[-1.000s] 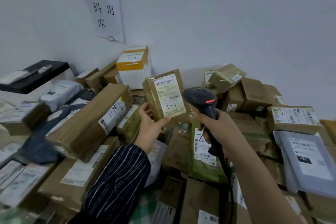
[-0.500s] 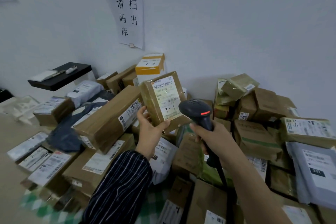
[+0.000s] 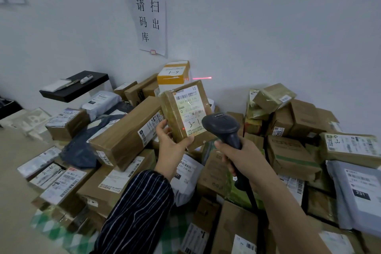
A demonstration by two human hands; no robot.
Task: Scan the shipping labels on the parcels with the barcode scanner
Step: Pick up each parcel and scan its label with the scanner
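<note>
A left hand (image 3: 171, 143) grasps a small brown parcel (image 3: 175, 117) by its lower edge, raised above the heap (image 3: 292, 156) near centre. The right hand (image 3: 244, 156) clenches a barcode scanner (image 3: 221, 127) just right of it. The red beam (image 3: 202, 78) lands on the far wall (image 3: 268, 47) (missing the label (image 3: 189, 109), apparently), so tilting lower should catch the barcode. Boxes crowd both sides, and free air lies only above.

left hand (image 3: 172, 146) grips small brown parcel (image 3: 186, 114) from below, mid-frame, label (image 3: 189, 111) marked "3-1" facing camera | right hand (image 3: 243, 158) grips black barcode scanner (image 3: 223, 128), head just right of parcel | red scan line (image 3: 202, 78) on wall (image 3: 268, 37) above parcel | heaped parcels (image 3: 123, 140) fill lower frame
</note>
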